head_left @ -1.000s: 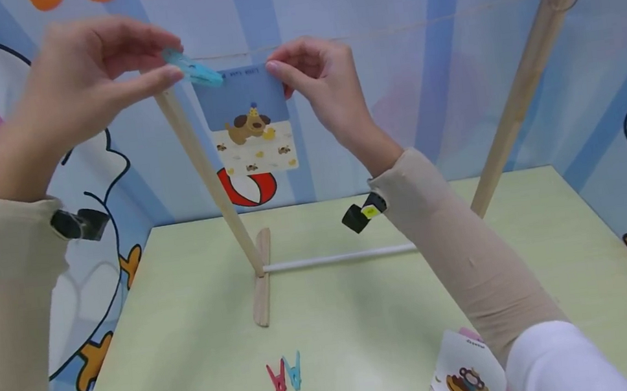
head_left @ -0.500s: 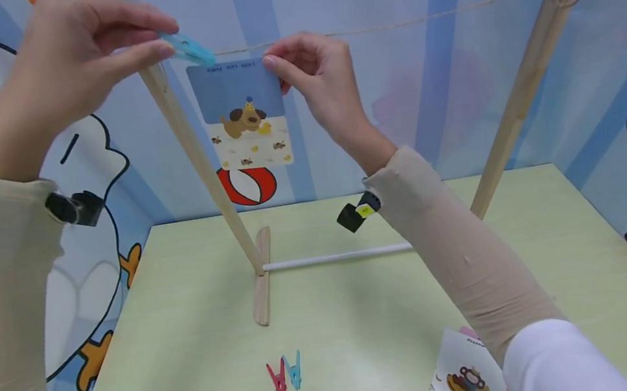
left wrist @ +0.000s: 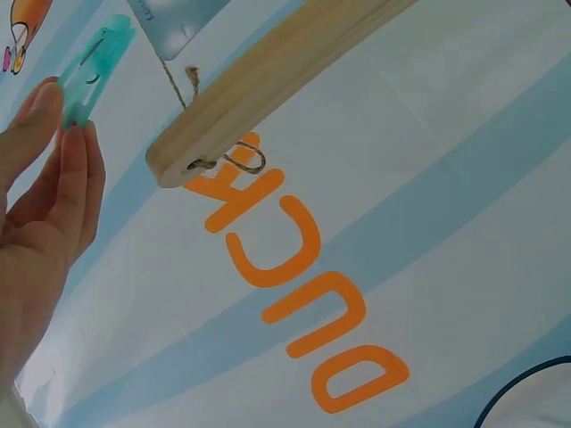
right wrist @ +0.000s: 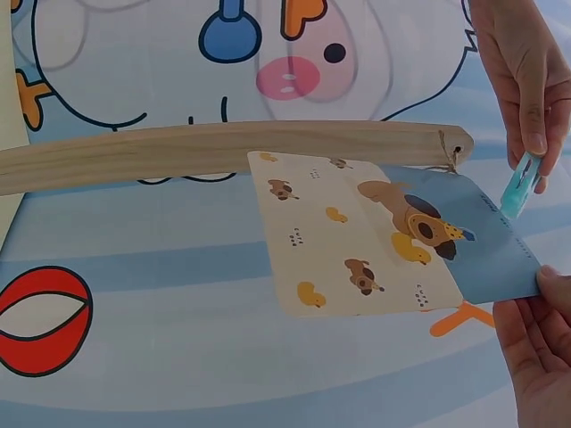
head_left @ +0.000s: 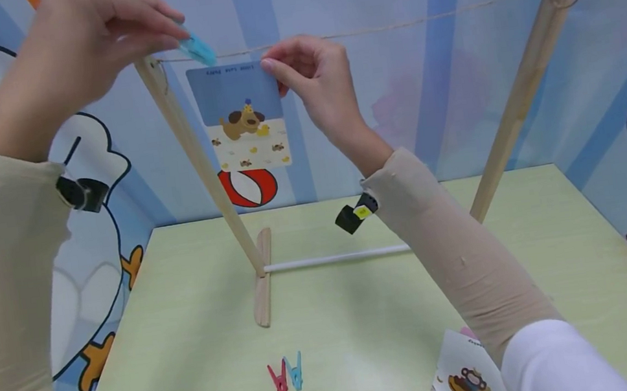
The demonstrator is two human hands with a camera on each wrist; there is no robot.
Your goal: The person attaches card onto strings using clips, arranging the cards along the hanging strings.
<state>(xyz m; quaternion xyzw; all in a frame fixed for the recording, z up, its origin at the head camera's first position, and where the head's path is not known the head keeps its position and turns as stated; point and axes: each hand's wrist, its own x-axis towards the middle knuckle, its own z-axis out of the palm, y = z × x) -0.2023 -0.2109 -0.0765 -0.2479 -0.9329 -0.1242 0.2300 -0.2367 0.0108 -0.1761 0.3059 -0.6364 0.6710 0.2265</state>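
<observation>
Head view alone shows a red peg (head_left: 281,387) and, partly behind a sleeve (head_left: 455,250), a monkey card (head_left: 466,375); left hand (head_left: 77,65) pinches a blue peg (head_left: 198,50), right hand (head_left: 325,86) a dog card (head_left: 239,116)

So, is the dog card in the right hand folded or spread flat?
Spread flat: the dog card, pinched at a corner by the right hand, shows no fold in the head or right wrist view.
</observation>
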